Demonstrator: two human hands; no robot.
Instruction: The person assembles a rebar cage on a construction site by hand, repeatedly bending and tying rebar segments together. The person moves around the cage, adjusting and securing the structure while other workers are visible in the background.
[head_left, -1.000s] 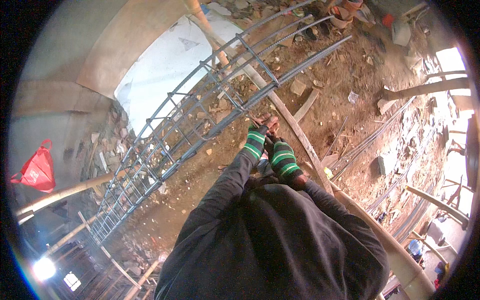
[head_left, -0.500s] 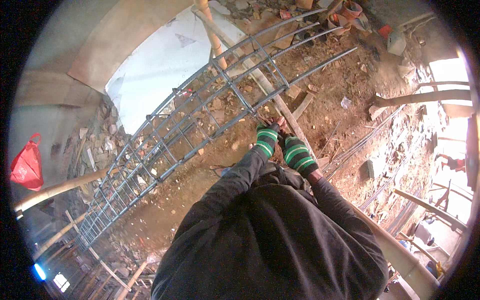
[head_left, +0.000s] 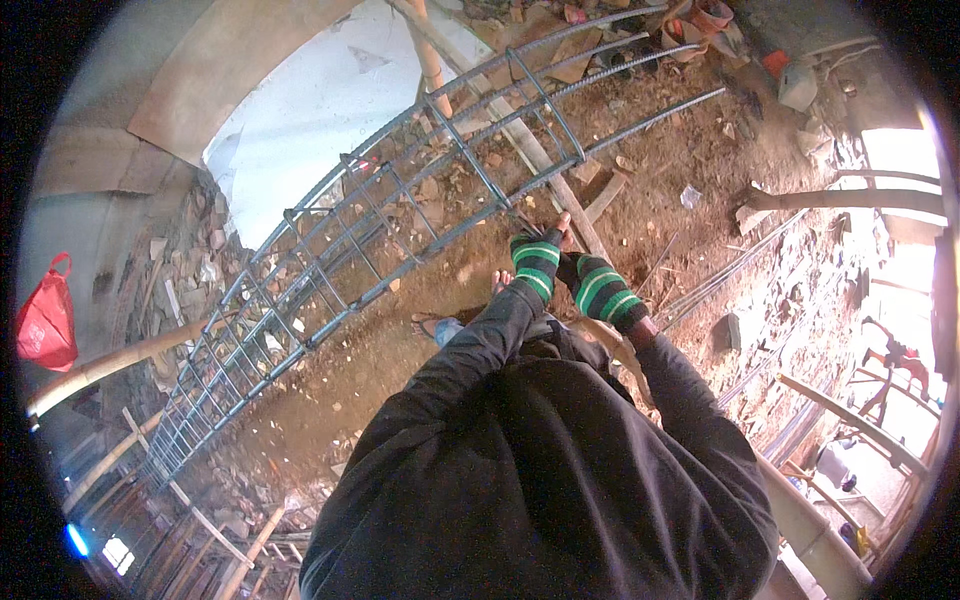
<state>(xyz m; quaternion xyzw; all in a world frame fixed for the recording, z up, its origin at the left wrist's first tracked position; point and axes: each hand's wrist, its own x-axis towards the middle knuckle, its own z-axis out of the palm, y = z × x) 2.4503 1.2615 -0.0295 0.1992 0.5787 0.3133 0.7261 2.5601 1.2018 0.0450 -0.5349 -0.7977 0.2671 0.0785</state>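
Close together in the middle, my two hands meet beside the lower rod of a long steel rebar cage [head_left: 385,285]. My left hand [head_left: 540,248], in a green-and-black striped fingerless glove, is closed near a crossing of stirrup and rod. A thumb or finger points up from it. My right hand [head_left: 597,284], gloved alike, is closed just to its right and below. Something thin and dark runs from the hands towards the rod. What they grip is too small and covered to name. The cage rests across a wooden batten [head_left: 525,145].
A bamboo pole [head_left: 428,60] stands by a white sheet [head_left: 310,120]. A red bag [head_left: 48,318] hangs at left. Rubble and brick pieces lie on the dirt floor [head_left: 640,160]. Long loose rods [head_left: 735,270] run along the right. Someone in red [head_left: 905,362] is far right.
The view has shifted slightly. My hands stay together by the same rod, with the fingers turned a little differently. Toes show more clearly beside my left wrist.
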